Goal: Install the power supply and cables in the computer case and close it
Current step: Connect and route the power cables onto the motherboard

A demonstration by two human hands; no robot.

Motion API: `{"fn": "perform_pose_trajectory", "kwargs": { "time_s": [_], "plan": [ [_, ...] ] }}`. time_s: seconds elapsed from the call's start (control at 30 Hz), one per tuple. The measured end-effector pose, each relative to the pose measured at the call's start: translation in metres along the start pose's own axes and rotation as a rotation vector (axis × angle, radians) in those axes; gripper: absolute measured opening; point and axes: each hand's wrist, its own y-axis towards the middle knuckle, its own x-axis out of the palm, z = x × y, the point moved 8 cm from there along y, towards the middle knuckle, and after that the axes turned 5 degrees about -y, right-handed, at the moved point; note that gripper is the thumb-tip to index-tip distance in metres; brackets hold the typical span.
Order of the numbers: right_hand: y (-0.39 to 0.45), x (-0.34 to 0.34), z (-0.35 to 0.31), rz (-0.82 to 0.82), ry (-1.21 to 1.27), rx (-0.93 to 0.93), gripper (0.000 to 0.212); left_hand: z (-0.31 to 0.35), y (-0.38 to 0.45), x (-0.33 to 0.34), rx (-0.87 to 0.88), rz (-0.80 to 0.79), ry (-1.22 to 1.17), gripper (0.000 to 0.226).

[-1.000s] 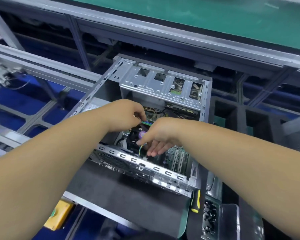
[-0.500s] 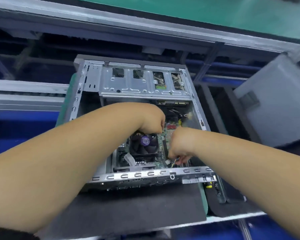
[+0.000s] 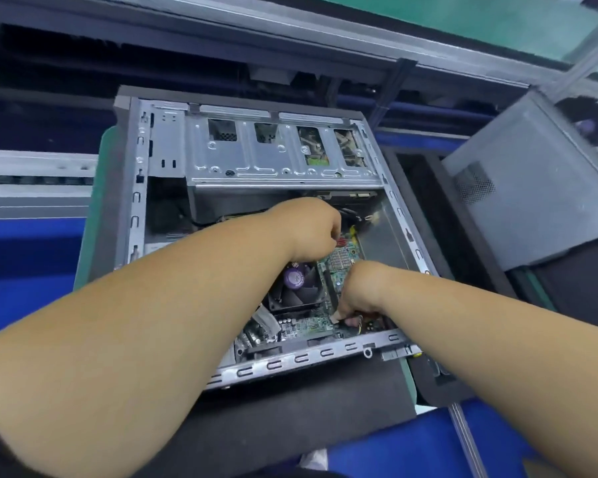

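While the open computer case (image 3: 135, 208) lies on its side on a dark mat (image 3: 290, 419) on the bench, we have both hands down inside it, over the motherboard (image 3: 308, 327). Our left hand (image 3: 311, 232) sits toward the far side of the board with its fingers curled under; we cannot tell what, if anything, they hold. Our right hand (image 3: 359, 294) is nearer the front rail, thumb and fingers pinched together on a small cable connector (image 3: 354, 320) right at the board's near edge. One cooler fan (image 3: 296, 284) with a purple hub lies between our two wrists. Along the drive cage (image 3: 283, 174) at the far end we count four cut-out windows. One grey side panel (image 3: 532, 188) stands off to the right of the case, apart from it.
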Motion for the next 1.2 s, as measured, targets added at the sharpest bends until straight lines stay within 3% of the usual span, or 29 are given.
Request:
{"fn": "perform_pose_trajectory", "kwargs": {
  "time_s": [0.1, 0.17, 0.33, 0.53, 0.73, 0.87, 1.0, 1.2],
  "plan": [
    [0.005, 0.015, 0.0, -0.142, 0.141, 0.047, 0.02, 0.001, 0.002, 0.002, 0.041, -0.033, 0.012, 0.024],
    [0.007, 0.015, -0.001, -0.141, 0.214, 0.039, 0.012, 0.0, 0.003, 0.003, 0.057, -0.065, 0.014, 0.024],
    [0.008, 0.015, 0.004, -0.097, 0.363, 0.072, 0.023, -0.001, 0.005, 0.007, 0.07, -0.104, 0.027, 0.024],
    [0.016, 0.013, -0.002, -0.065, 0.112, 0.034, 0.024, -0.002, 0.009, 0.012, 0.09, -0.123, 0.096, 0.009],
    [0.026, 0.009, -0.015, 0.014, -0.368, -0.012, 0.011, -0.001, 0.009, 0.017, 0.088, -0.125, 0.15, 0.025],
    [0.027, 0.008, -0.019, 0.047, -0.549, -0.016, 0.019, -0.002, 0.01, 0.017, 0.086, -0.112, 0.163, 0.025],
    [0.028, 0.011, -0.02, 0.018, -0.582, -0.024, 0.021, -0.002, 0.01, 0.018, 0.092, -0.121, 0.18, 0.026],
    [0.018, 0.005, -0.026, 0.091, -0.545, -0.064, 0.005, 0.0, 0.01, 0.018, 0.107, -0.124, 0.194, 0.027]
  ]
}}
